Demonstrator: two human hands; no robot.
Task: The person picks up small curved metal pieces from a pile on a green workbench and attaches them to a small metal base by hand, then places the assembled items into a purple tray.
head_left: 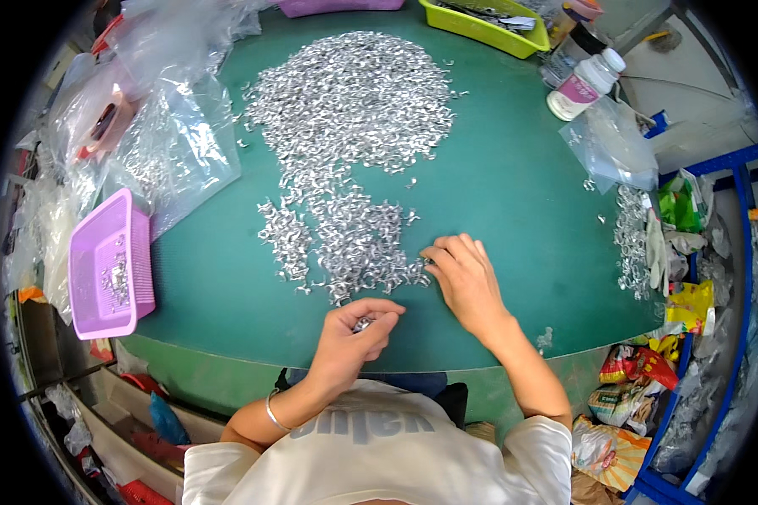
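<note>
A large heap of small curved silvery metal pieces (354, 101) lies on the green table (514, 168), with a smaller spread of them reaching toward me. My left hand (352, 337) is curled closed just in front of this near spread, and some of the metal pieces show inside it between thumb and fingers. At the right edge of the spread, my right hand (463, 278) has its fingers bent down with the tips together at the outermost pieces. Whatever its fingertips pinch is too small and covered to make out.
A purple basket (135, 311) with a few metal pieces stands at the left, beside clear plastic bags (181, 143). Far right hold a yellow-green tray (480, 25) and a white bottle (585, 84). More pieces (632, 244) lie along the right edge, near a blue rack (743, 219).
</note>
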